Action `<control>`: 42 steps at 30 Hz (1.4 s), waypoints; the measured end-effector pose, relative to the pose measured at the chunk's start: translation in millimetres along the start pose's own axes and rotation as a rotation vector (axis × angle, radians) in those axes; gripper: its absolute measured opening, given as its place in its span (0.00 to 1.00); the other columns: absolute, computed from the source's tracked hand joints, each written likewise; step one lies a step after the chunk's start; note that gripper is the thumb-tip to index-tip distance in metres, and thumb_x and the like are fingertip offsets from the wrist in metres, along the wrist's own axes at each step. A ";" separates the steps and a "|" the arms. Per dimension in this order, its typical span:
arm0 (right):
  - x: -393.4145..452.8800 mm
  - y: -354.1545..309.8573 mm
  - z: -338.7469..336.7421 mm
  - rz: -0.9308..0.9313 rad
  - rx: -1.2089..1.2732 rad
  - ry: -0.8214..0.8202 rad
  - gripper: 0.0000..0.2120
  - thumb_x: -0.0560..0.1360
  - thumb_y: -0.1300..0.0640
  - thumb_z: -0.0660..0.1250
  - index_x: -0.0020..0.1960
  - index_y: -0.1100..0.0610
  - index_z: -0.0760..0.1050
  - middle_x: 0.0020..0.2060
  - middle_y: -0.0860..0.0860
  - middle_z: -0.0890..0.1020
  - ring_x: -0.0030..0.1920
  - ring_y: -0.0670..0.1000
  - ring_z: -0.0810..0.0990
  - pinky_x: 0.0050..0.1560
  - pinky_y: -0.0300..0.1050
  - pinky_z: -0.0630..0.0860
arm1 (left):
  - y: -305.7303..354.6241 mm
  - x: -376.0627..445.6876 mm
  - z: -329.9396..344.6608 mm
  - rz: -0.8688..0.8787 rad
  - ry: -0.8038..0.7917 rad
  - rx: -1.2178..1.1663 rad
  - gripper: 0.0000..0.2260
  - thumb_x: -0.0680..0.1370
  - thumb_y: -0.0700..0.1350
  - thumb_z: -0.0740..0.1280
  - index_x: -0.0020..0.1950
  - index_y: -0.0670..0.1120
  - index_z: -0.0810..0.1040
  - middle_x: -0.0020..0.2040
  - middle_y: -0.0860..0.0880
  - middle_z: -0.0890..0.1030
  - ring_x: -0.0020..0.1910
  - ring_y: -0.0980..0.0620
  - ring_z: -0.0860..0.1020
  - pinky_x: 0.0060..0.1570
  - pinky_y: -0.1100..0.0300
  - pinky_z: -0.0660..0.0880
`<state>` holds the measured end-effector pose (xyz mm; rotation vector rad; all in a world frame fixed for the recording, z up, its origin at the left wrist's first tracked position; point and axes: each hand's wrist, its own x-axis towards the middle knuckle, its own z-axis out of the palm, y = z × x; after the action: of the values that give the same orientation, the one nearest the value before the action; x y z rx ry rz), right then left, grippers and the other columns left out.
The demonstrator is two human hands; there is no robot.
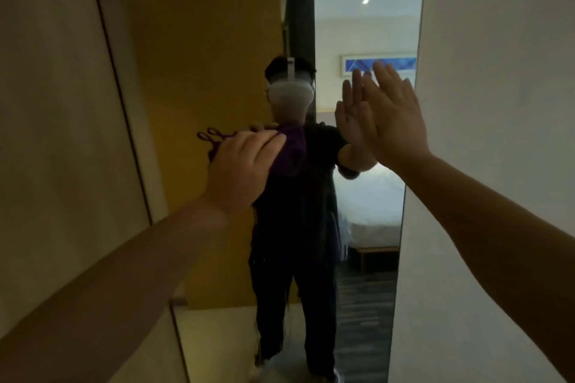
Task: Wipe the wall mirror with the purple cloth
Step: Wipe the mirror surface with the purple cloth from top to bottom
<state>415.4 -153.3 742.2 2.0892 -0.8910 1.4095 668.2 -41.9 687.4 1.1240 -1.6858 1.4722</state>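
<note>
The left hand [245, 165] presses the purple cloth [291, 149] flat against the wall mirror [217, 40], grip clamped on it; the right hand [395, 121], fingers spread and empty, rests at the mirror's right edge and may leave smears; loose cloth could slip.

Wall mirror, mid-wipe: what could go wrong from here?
The bare right hand is flat at the tall wall mirror, likely leaving fresh prints on the glass. The left hand presses the bunched purple cloth with loose loops trailing, so it covers little and may streak.
</note>
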 end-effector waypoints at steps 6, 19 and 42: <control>-48.6 -97.1 39.2 -0.075 0.077 -0.078 0.22 0.85 0.48 0.53 0.78 0.52 0.62 0.78 0.52 0.61 0.79 0.52 0.52 0.79 0.54 0.48 | -62.9 -51.1 -38.5 -0.008 -0.051 -0.021 0.16 0.77 0.34 0.68 0.65 0.41 0.74 0.60 0.40 0.80 0.53 0.38 0.78 0.49 0.44 0.73; -93.1 -150.8 122.7 -0.160 -0.065 -0.006 0.24 0.84 0.52 0.56 0.78 0.59 0.61 0.78 0.57 0.58 0.79 0.57 0.50 0.77 0.63 0.47 | -125.8 -66.6 -21.4 -0.049 0.013 0.081 0.24 0.74 0.39 0.73 0.69 0.44 0.71 0.65 0.43 0.77 0.60 0.43 0.73 0.56 0.47 0.71; -94.0 -140.8 155.3 -0.224 -0.052 0.264 0.25 0.81 0.54 0.62 0.75 0.62 0.65 0.74 0.62 0.66 0.76 0.61 0.60 0.75 0.66 0.55 | -11.5 -320.7 35.5 0.166 -0.278 0.101 0.24 0.82 0.46 0.57 0.79 0.47 0.61 0.79 0.47 0.59 0.78 0.46 0.59 0.74 0.45 0.58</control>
<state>591.3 -139.8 595.0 1.8447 -0.5635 1.4790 822.5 -14.2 405.1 1.3202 -1.9522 1.5752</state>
